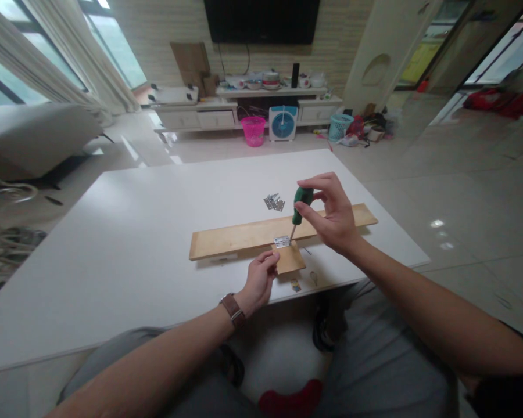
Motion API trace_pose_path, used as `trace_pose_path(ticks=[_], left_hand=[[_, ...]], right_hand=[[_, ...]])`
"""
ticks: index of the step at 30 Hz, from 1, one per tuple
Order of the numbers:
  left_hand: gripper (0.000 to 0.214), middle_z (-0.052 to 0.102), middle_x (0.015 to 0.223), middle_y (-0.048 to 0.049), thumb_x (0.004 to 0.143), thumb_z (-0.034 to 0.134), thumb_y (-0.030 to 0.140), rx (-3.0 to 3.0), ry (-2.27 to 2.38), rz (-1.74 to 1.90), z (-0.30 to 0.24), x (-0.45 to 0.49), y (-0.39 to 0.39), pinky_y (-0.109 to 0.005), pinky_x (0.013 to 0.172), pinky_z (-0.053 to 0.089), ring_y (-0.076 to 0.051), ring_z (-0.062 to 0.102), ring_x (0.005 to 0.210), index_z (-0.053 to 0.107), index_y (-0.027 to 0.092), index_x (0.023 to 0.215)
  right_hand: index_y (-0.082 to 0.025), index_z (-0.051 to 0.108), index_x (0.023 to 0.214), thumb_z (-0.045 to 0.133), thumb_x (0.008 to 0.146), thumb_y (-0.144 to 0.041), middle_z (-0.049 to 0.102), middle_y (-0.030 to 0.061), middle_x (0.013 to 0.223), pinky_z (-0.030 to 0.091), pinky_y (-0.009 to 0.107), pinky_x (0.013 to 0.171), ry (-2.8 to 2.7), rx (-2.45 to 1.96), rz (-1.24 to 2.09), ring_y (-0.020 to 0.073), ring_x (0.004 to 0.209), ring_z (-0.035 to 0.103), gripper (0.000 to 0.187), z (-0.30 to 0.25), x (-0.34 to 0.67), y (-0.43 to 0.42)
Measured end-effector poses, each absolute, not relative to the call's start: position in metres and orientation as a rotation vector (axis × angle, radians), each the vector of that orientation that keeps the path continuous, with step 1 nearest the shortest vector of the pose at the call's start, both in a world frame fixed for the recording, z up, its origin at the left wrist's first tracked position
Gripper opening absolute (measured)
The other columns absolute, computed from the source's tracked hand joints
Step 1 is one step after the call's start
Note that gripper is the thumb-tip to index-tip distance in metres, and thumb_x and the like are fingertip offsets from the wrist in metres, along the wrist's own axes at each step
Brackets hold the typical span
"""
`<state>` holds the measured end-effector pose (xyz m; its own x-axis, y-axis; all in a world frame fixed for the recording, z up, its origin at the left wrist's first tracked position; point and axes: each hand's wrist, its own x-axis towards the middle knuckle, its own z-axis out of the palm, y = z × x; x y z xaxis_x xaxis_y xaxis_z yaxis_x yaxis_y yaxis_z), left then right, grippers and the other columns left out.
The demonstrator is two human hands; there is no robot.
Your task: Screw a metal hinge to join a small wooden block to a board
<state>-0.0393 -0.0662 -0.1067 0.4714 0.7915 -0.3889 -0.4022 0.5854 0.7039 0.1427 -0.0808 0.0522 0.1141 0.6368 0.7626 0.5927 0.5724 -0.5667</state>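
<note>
A long wooden board (pixel 244 235) lies across the white table (pixel 135 232). A small square wood piece (pixel 291 259) sits against its near edge, with a silver hinge (pixel 281 241) bridging the two. My right hand (pixel 333 215) pinches the green handle of a screwdriver (pixel 300 204), held nearly upright with its tip on the hinge. My left hand (pixel 261 280), with a brown watch strap on the wrist, is closed on the left edge of the small wood piece, steadying it.
Spare silver hinges (pixel 274 202) lie on the table beyond the board. Small bits (pixel 295 285) lie near the table's front edge. Beyond the table are a pink basket (pixel 253 130), a blue fan (pixel 283 123), a TV cabinet and a grey sofa (pixel 30 136).
</note>
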Motion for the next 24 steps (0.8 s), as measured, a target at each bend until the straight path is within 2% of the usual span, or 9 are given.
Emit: trace_pose_path(ticks=[5, 11, 14, 18, 24], left_hand=[[0.036, 0.076, 0.092, -0.0074, 0.062, 0.097, 0.034, 0.572, 0.767, 0.779, -0.1066, -0.0396, -0.0662, -0.029, 0.073, 0.047, -0.015, 0.062, 0.076, 0.081, 0.016, 0.090], [0.038, 0.077, 0.094, -0.0079, 0.063, 0.097, 0.035, 0.571, 0.770, 0.776, -0.1068, -0.0396, -0.0661, -0.029, 0.074, 0.048, -0.016, 0.063, 0.078, 0.082, 0.016, 0.092], [0.038, 0.077, 0.094, -0.0080, 0.062, 0.097, 0.034, 0.572, 0.768, 0.773, -0.1066, -0.0396, -0.0661, -0.029, 0.076, 0.048, -0.016, 0.064, 0.080, 0.081, 0.016, 0.092], [0.037, 0.076, 0.092, -0.0071, 0.062, 0.097, 0.034, 0.574, 0.777, 0.776, -0.1065, -0.0399, -0.0659, -0.028, 0.074, 0.048, -0.015, 0.062, 0.076, 0.081, 0.016, 0.089], [0.037, 0.078, 0.094, -0.0080, 0.061, 0.097, 0.034, 0.580, 0.774, 0.774, -0.1054, -0.0397, -0.0656, -0.028, 0.074, 0.050, -0.016, 0.064, 0.078, 0.081, 0.016, 0.090]], right_hand=[[-0.033, 0.064, 0.137, 0.051, 0.102, -0.017, 0.068, 0.0041, 0.129, 0.058, 0.037, 0.087, -1.589, -1.075, 0.140, 0.0216, 0.116, 0.066, 0.041, 0.0502, 0.1440, -0.0810], [-0.033, 0.070, 0.122, 0.074, 0.092, -0.025, 0.063, 0.0026, 0.110, 0.058, 0.033, 0.077, -1.556, -1.084, 0.034, 0.0201, 0.103, 0.064, 0.031, 0.0509, 0.1438, -0.0799], [-0.033, 0.069, 0.127, 0.066, 0.097, -0.024, 0.065, 0.0038, 0.117, 0.058, 0.034, 0.080, -1.571, -1.079, 0.059, 0.0205, 0.109, 0.064, 0.032, 0.0519, 0.1437, -0.0808], [-0.034, 0.063, 0.139, 0.053, 0.101, -0.018, 0.068, 0.0040, 0.129, 0.058, 0.038, 0.088, -1.594, -1.063, 0.142, 0.0208, 0.117, 0.065, 0.042, 0.0495, 0.1438, -0.0803], [-0.033, 0.070, 0.122, 0.074, 0.092, -0.024, 0.064, 0.0023, 0.113, 0.058, 0.033, 0.078, -1.547, -1.086, 0.046, 0.0198, 0.105, 0.064, 0.032, 0.0506, 0.1438, -0.0798]])
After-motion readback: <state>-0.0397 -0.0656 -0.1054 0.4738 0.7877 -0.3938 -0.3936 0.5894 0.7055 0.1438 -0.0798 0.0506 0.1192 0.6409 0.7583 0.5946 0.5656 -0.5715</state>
